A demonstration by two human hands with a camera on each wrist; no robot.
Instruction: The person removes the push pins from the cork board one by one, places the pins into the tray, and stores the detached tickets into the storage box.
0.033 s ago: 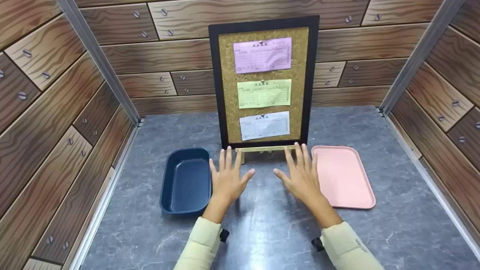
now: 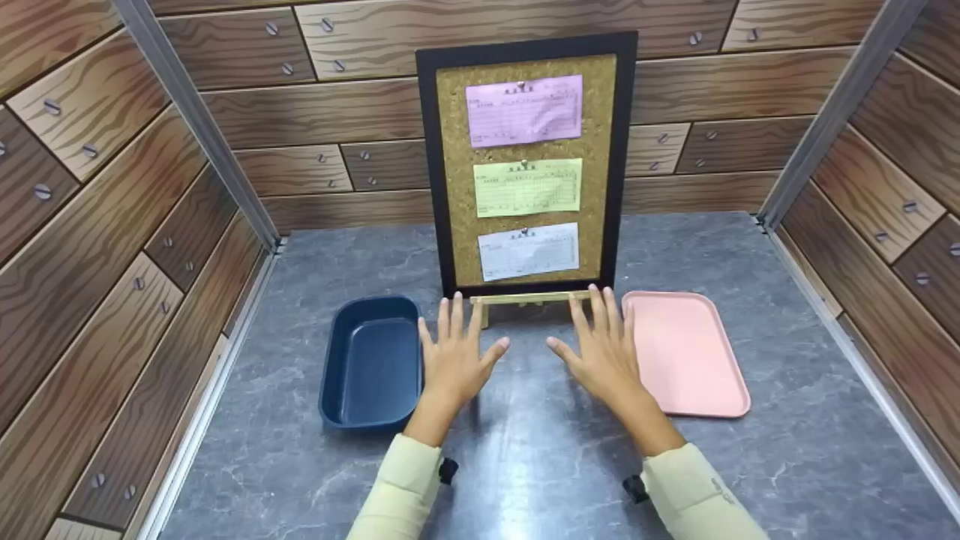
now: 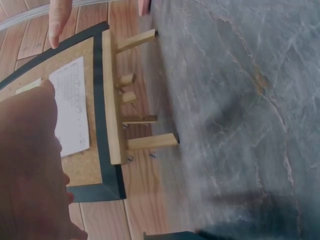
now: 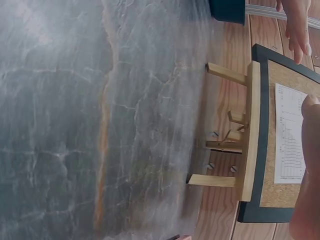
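Both hands hover with spread, straight fingers and hold nothing. My left hand (image 2: 454, 360) is beside the right rim of a dark blue bin (image 2: 371, 367). My right hand (image 2: 602, 356) overlaps the left edge of a pink tray (image 2: 694, 352) in the head view. Behind them a black-framed cork board (image 2: 454, 187) leans on a small wooden easel (image 4: 248, 135). Pinned to it, top to bottom, are a purple slip (image 2: 525, 112), a yellow-green slip (image 2: 528, 187) and a white slip (image 2: 529, 251), each with a pin at its top.
A grey marble-patterned tabletop (image 2: 510, 465) lies under everything. Wood-plank-patterned walls (image 2: 322, 112) with metal edge strips (image 2: 202, 127) stand at the back and both sides.
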